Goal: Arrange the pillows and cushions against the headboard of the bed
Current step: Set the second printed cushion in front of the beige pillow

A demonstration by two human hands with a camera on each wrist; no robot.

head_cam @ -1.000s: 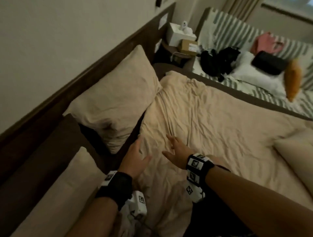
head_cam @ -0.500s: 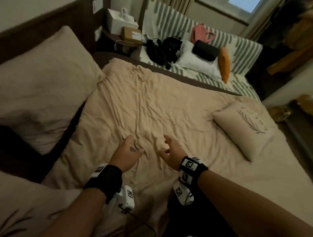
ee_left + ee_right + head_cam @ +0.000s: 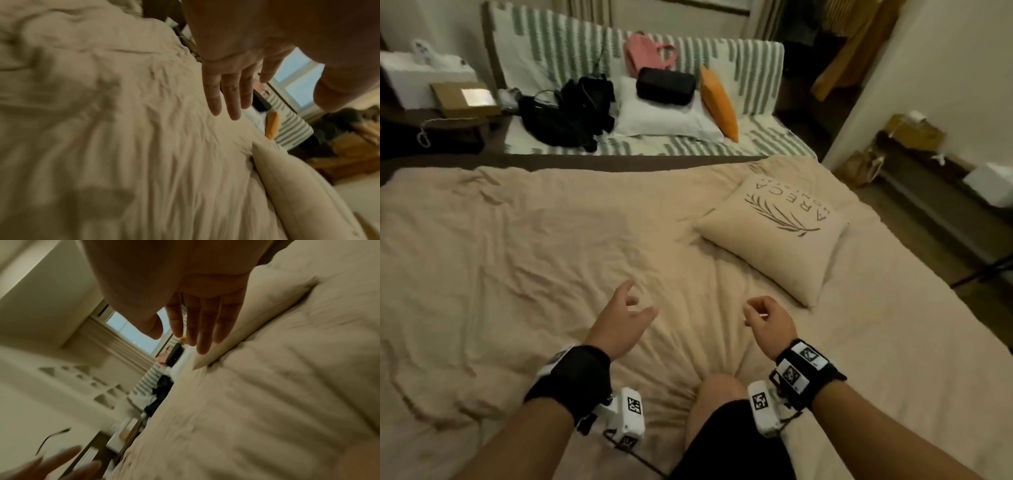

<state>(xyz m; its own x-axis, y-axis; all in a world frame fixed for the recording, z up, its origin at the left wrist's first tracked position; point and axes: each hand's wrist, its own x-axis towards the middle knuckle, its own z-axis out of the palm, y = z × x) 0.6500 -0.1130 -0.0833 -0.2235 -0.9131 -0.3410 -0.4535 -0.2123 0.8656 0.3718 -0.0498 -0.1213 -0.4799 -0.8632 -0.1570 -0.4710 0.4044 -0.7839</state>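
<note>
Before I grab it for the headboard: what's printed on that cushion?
Dark leaf sprig and lettering on beige cushion; head view.

Premises: a lived-in bedroom in a home. Evidence: a bed (image 3: 517,260) under rumpled beige bedding, carrying a printed cushion (image 3: 774,236). Beyond it stands a striped sofa (image 3: 571,51) holding a pink bag (image 3: 643,54), black bags (image 3: 571,113), a white pillow (image 3: 664,120) and an orange cushion (image 3: 719,102). A curtained window (image 3: 131,331) shows in the right wrist view.

hands (image 3: 688,318) spread apart, nearer printed cushion (image 3: 774,233)
</note>
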